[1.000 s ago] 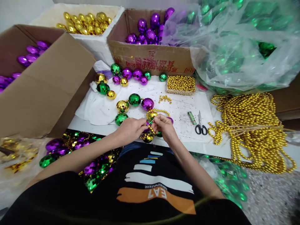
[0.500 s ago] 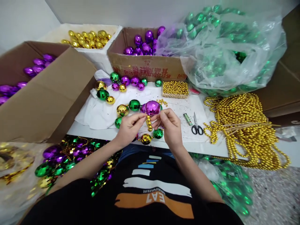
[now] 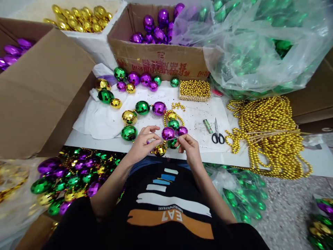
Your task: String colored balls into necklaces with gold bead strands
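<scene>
My right hand (image 3: 189,144) pinches the end of a thin pale strand (image 3: 170,139), possibly a needle or thread, stretching left from the fingertips. My left hand (image 3: 143,144) hovers at its other side, thumb and index finger apart, with nothing visibly gripped. Beneath and between the hands lie a purple faceted ball (image 3: 168,133), a green ball (image 3: 173,124) and a gold ball (image 3: 159,150). They form part of a ring of strung balls on the white cloth, with a large green ball (image 3: 129,132) at its left. Small gold beads (image 3: 182,120) curve beside the purple balls.
Scissors (image 3: 218,133) and a green lighter (image 3: 207,126) lie at right, near heaped gold bead strands (image 3: 270,135). Behind are a tray of gold beads (image 3: 195,90), a carton (image 3: 161,57) of purple balls and a plastic bag (image 3: 260,59). An angled carton (image 3: 49,93) stands left.
The left fingers have parted from their pinch. The short gold bead string no longer hangs between my hands, and the large purple ball is away from my fingertips. The view has tilted down.
</scene>
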`<state>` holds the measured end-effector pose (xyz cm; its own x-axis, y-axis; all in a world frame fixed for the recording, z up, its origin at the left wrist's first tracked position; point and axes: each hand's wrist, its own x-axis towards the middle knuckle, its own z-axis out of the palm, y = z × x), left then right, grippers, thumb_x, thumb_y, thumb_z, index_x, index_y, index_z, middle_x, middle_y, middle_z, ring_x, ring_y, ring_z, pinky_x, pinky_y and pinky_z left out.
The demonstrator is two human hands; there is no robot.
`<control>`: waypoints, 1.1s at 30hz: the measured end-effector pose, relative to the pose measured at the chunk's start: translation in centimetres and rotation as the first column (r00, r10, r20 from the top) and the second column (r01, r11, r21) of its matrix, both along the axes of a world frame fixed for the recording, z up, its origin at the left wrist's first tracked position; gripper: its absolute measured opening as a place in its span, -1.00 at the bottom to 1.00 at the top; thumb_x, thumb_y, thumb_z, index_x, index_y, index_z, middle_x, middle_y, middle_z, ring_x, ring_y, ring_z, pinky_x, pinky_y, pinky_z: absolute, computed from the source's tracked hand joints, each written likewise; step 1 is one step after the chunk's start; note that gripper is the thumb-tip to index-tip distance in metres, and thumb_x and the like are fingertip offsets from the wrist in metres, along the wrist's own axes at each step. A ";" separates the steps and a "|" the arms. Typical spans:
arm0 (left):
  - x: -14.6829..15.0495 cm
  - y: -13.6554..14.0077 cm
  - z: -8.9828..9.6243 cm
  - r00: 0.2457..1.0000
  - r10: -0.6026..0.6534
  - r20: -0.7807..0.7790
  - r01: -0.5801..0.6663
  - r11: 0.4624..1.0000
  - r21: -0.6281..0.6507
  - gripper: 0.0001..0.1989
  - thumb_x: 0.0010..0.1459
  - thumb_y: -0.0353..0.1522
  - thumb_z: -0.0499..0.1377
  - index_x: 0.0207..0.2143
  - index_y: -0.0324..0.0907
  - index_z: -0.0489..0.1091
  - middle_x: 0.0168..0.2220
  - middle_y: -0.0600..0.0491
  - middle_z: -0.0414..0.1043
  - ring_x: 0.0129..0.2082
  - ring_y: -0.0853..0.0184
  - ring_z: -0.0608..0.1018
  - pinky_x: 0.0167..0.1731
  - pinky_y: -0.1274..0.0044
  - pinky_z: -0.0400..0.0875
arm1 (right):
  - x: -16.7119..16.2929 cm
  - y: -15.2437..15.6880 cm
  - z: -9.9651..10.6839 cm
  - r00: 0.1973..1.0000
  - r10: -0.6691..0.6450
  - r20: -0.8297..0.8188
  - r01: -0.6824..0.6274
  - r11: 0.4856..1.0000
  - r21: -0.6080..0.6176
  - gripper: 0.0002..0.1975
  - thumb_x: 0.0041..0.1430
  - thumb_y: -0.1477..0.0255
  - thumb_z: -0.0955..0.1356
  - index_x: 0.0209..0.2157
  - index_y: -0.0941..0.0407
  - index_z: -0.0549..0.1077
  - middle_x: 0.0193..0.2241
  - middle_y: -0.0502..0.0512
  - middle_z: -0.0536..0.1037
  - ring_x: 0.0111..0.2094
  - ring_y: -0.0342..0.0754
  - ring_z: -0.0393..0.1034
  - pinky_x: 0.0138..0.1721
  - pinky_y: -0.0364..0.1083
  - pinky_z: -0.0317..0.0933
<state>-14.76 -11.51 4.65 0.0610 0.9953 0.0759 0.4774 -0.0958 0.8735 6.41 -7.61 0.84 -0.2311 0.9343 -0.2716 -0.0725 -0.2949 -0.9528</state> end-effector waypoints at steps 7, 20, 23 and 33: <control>1.5 0.8 0.9 0.748 -0.002 0.664 0.085 0.992 -0.094 -0.76 0.16 -0.23 0.21 -0.46 -0.19 0.34 -0.20 -0.08 0.51 -0.12 0.22 0.53 -0.01 0.29 0.40 | -0.2 0.4 -0.1 0.989 0.035 0.146 -0.051 0.993 0.110 -0.72 0.11 0.23 0.37 -0.54 0.11 0.38 -0.69 -0.10 0.28 -0.60 -0.20 0.08 -0.53 -0.17 -0.03; 2.3 2.4 -0.8 0.642 0.211 0.737 0.143 0.912 -0.385 -0.67 0.07 -0.18 0.29 -0.24 -0.27 0.52 -0.42 0.07 0.41 -0.56 0.56 0.24 -0.59 0.65 0.13 | 2.2 1.1 2.2 0.996 0.065 -0.053 -0.070 0.993 -0.093 -0.72 -0.02 0.20 0.46 -0.48 0.13 0.47 -0.72 -0.10 0.27 -0.67 -0.27 -0.11 -0.61 -0.17 -0.35; 2.6 2.2 -0.5 0.710 0.216 0.670 0.140 0.889 -0.435 -0.69 -0.03 -0.27 0.37 -0.23 -0.25 0.53 -0.40 0.09 0.46 -0.53 0.56 0.33 -0.53 0.65 0.19 | 1.5 1.7 4.0 0.988 0.111 -0.106 -0.120 0.989 -0.089 -0.72 -0.02 0.20 0.47 -0.49 0.13 0.47 -0.71 -0.08 0.29 -0.68 -0.27 -0.10 -0.62 -0.17 -0.34; 3.3 2.6 -0.4 0.680 0.220 0.699 0.133 0.901 -0.413 -0.67 -0.05 -0.21 0.39 -0.43 -0.28 0.42 -0.53 0.15 0.38 -0.63 0.61 0.23 -0.63 0.69 0.01 | -0.9 3.7 4.3 0.987 0.127 -0.098 -0.114 0.985 0.131 -0.68 0.09 0.22 0.41 -0.13 0.04 0.56 -0.27 0.06 0.53 -0.41 -0.16 0.31 -0.49 -0.18 0.13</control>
<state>-11.42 -8.91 4.22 0.1192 0.9387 -0.3236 -0.3176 0.3449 0.8833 5.53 -3.89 5.12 -0.3649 0.9230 -0.1226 -0.1458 -0.1867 -0.9715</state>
